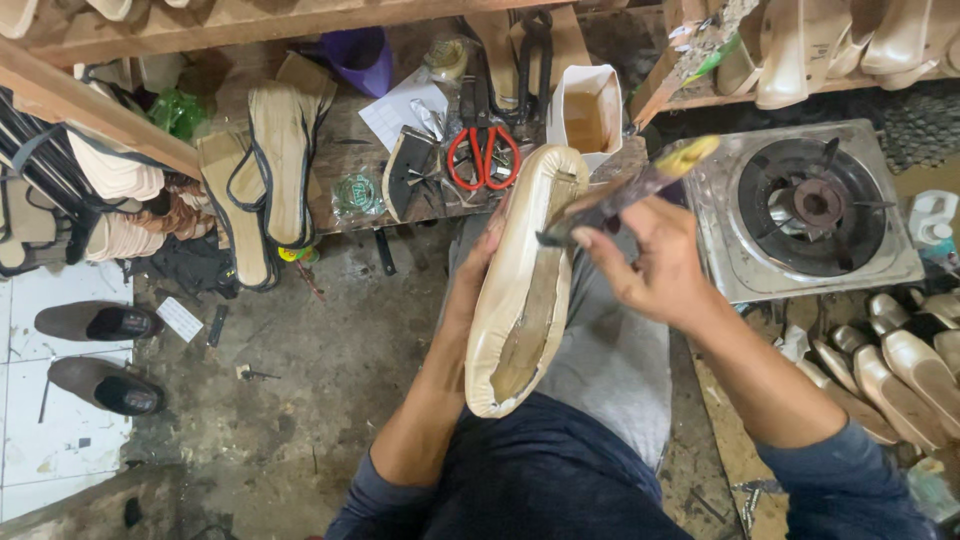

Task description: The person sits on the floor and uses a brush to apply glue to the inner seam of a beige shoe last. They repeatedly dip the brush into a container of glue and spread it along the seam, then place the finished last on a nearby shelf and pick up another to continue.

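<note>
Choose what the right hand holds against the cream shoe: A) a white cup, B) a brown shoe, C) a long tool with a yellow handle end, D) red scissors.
C: the right hand grips a long tool whose tip meets the shoe.

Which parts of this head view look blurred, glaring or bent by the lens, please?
Head view: the tool in the right hand is motion-blurred; the shoe held by the left hand is sharp; the floor tiles glare; the shelf plank bows near the edge.
</note>
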Tool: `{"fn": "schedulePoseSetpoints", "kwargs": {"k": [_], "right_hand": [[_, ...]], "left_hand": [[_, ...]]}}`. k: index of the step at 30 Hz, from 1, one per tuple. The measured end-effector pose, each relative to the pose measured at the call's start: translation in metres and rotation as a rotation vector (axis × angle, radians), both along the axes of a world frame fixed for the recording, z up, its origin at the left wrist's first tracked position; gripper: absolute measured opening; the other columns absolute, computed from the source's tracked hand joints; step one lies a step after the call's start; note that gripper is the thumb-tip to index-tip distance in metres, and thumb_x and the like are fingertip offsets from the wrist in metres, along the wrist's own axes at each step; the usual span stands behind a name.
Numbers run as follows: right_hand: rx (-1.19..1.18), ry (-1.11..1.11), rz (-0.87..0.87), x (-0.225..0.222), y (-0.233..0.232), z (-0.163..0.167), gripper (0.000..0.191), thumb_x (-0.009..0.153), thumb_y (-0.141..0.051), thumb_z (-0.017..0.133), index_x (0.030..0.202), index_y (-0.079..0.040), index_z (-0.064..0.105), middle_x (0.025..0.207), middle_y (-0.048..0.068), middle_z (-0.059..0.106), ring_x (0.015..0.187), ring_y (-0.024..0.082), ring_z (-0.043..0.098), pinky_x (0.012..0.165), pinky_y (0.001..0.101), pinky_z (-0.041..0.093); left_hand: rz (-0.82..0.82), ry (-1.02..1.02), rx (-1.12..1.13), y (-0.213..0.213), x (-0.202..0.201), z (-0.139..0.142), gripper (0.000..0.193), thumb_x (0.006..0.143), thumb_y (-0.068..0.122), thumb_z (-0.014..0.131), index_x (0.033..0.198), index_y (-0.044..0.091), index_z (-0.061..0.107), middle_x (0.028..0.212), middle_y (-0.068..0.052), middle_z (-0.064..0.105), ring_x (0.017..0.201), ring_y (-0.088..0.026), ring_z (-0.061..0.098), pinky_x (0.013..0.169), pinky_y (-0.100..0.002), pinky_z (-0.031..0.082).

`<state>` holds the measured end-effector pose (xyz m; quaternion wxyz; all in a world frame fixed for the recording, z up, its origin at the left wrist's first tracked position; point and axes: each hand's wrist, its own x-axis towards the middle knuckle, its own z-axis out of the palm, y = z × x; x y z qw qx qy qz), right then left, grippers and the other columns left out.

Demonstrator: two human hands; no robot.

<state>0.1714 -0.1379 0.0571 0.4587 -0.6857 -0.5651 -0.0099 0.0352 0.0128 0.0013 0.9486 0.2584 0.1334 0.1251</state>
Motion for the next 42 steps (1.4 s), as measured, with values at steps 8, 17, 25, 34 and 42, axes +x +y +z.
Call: {"fn": "schedulePoseSetpoints", "kwargs": {"k": [8,17,25,34,42], "right_hand": [[0.134,-0.411,0.186,-0.06,0.004,0.011,0.038,0.079,0.002,0.075,0.113,0.013,0.061,0.107,0.02,0.065,0.094,0.035,0.069,0.079,0.0441,0.057],[0.441,0.484,-0.094,-0.047,-0.045,-0.02,0.022,0.096,-0.006,0.067,0.118,-0.001,0.069,0.111,0.016,0.065,0.073,0.015,0.07,0.066,0.0279,0.059],[0.72,1.196,-0.018,0.003,-0.005,-0.08,0.056,0.099,-0.015,0.062,0.151,-0.01,0.043,0.157,0.018,0.045,0.141,0.028,0.05,0.118,0.045,0.042],[0.673,1.429,-0.012,0.05,-0.047,-0.04,0.031,0.1,-0.008,0.046,0.131,-0.002,0.05,0.172,0.008,0.035,0.161,0.028,0.029,0.125,0.0461,0.033],[0.814,1.255,-0.157,0.02,-0.047,-0.028,0.009,0.1,-0.005,0.046,0.097,0.003,0.05,0.17,0.014,0.036,0.156,0.033,0.035,0.117,0.0473,0.037]], "left_hand": [[0.018,0.122,-0.224,0.005,-0.004,-0.015,0.049,0.104,0.046,0.057,0.133,0.007,0.061,0.105,-0.007,0.071,0.088,-0.019,0.069,0.078,-0.033,0.058],[0.132,-0.002,-0.212,0.01,-0.007,-0.008,0.054,0.103,0.048,0.052,0.138,0.007,0.058,0.114,-0.01,0.072,0.097,-0.021,0.071,0.086,-0.037,0.059],[0.434,-0.133,0.082,-0.042,-0.005,0.008,0.074,0.086,0.011,0.076,0.15,0.013,0.039,0.134,-0.004,0.063,0.116,-0.017,0.064,0.097,-0.036,0.054],[-0.207,-0.071,0.459,-0.042,-0.059,-0.045,0.075,0.078,-0.009,0.08,0.145,0.001,0.049,0.13,-0.008,0.067,0.112,-0.013,0.064,0.095,-0.03,0.056],[0.42,-0.19,0.759,-0.058,-0.001,-0.01,0.028,0.099,-0.004,0.073,0.126,-0.008,0.068,0.126,-0.011,0.07,0.115,-0.016,0.065,0.1,-0.029,0.052]]}}
